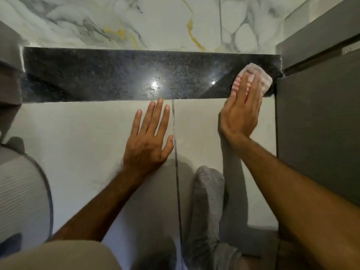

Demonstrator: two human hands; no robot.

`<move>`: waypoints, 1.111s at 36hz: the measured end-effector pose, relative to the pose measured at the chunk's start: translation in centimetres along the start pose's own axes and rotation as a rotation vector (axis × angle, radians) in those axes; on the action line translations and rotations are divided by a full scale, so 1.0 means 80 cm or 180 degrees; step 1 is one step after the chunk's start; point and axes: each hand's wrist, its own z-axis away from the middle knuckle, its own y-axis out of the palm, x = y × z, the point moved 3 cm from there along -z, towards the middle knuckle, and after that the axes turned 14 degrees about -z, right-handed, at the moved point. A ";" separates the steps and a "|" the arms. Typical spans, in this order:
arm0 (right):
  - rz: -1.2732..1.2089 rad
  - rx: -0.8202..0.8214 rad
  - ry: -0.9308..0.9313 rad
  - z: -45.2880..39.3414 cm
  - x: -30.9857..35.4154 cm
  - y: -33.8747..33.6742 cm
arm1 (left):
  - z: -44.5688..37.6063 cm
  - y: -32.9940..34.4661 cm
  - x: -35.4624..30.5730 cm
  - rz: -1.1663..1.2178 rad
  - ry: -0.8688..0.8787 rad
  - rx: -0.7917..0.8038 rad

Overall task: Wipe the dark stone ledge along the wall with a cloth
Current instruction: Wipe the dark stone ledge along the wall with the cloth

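Observation:
A glossy black speckled stone ledge (116,75) runs left to right below the marble wall. At its right end lies a white cloth with red stripes (263,76). My right hand (241,112) presses flat on the cloth, fingers stretched over it and palm hanging over the ledge's front edge. My left hand (150,135) rests flat with fingers spread on the light tile just in front of the ledge, holding nothing.
White marble wall (155,22) with grey and gold veins rises behind the ledge. A dark grey cabinet (315,114) borders the ledge on the right. A grey socked foot (206,201) stands on the tiles. A white ribbed object (21,191) sits at lower left.

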 end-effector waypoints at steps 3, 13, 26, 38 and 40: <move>0.0003 0.0149 -0.0081 -0.058 0.034 0.011 | -0.003 0.004 -0.003 -0.0100 0.0034 0.0029; 0.0015 0.0455 -0.0189 0.021 -0.016 -0.019 | -0.005 -0.008 -0.003 -0.0083 0.0051 0.0207; -0.0086 0.0115 -0.0520 -0.015 -0.004 -0.001 | -0.006 0.003 0.000 -0.0018 0.0014 0.0134; -0.0119 -0.0235 0.0099 -0.051 0.029 0.026 | -0.005 0.008 0.003 0.0098 0.0019 0.0139; -0.0153 0.0015 -0.0457 -0.036 0.039 0.034 | -0.005 0.007 0.003 0.0082 0.0037 0.0137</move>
